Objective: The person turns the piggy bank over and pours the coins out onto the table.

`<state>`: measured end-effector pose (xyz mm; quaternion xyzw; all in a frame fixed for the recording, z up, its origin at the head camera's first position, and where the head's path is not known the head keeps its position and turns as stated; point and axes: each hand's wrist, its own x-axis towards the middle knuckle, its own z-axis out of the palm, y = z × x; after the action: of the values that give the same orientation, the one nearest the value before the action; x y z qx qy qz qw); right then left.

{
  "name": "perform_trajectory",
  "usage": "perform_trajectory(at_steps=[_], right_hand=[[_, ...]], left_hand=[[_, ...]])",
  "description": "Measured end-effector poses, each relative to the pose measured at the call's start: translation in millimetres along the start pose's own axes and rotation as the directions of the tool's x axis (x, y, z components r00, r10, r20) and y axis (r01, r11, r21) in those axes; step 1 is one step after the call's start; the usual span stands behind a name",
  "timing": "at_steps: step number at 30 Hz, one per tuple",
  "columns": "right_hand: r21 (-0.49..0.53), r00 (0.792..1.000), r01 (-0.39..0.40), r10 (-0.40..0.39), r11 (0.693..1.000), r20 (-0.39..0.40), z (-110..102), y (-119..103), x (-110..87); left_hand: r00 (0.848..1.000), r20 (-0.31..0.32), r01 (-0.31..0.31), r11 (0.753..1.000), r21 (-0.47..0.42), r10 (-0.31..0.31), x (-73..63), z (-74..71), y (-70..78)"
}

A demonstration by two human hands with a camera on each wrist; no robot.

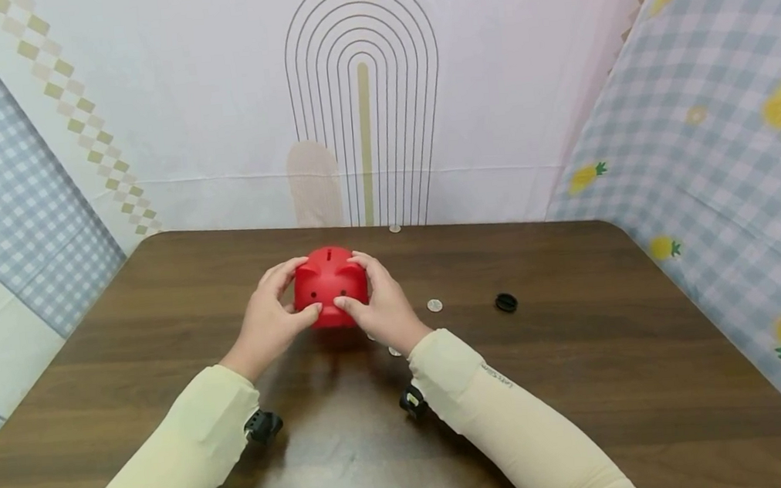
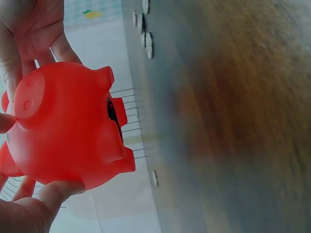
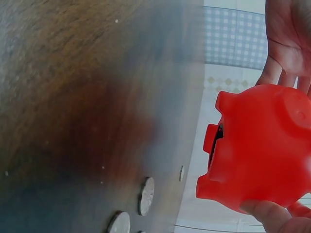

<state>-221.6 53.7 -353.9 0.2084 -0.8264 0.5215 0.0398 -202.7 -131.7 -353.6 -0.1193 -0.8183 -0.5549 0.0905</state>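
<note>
A red piggy bank is held between my two hands above the table, with its snout facing me and the coin slot on top. My left hand grips its left side, and my right hand grips its right side, thumbs on the front near the snout. Both wrist views show the piggy bank's short feet off the table surface. A dark opening shows between the feet on its underside. Its back is hidden.
On the brown wooden table, a coin lies right of the piggy bank, with a black round cap farther right. Another coin is partly behind my right wrist, and one coin sits at the far edge, before a hanging cloth.
</note>
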Motion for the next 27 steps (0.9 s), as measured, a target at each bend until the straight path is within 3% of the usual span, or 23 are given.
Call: perform_trajectory(at_steps=[18, 27], right_hand=[[-0.024, 0.998, -0.067, 0.068, 0.997, 0.016, 19, 4, 11.3], [-0.032, 0.995, -0.092, 0.093, 0.995, 0.026, 26, 5, 17.1]], left_hand=[[0.998, -0.008, 0.066, 0.996, 0.051, -0.066, 4.3, -3.7, -18.8], [0.998, -0.01, 0.069, 0.996, 0.06, -0.069, 7.8, -9.9, -25.1]])
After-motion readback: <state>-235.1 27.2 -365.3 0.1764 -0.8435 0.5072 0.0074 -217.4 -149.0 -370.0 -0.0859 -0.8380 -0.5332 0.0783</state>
